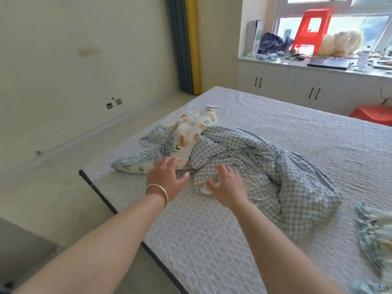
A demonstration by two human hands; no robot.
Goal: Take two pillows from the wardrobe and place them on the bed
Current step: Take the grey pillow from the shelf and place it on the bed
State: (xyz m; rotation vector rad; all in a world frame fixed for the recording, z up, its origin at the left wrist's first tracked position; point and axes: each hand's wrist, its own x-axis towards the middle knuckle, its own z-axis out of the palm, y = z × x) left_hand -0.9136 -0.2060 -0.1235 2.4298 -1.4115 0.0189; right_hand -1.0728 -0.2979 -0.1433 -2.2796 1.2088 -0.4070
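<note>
A crumpled blue-and-white checked cloth [254,158], with a white lining printed with orange fruit [186,134], lies in a heap on the bed [212,240]. Both my arms reach out over the bed toward it. My left hand [167,177], with a silver bangle on the wrist, hovers with fingers spread at the heap's near left edge. My right hand [227,185] is spread just over the checked cloth. Neither hand grips anything. A second frilled checked piece [375,236] shows at the right edge. No wardrobe is in view.
The bed's dark near corner [81,172] juts toward the pale floor [53,187] on the left. White cabinets [297,83] under a window carry a red stool [309,28] and clutter. Another red stool [373,115] stands beyond the bed. A grey-yellow curtain [186,43] hangs in the corner.
</note>
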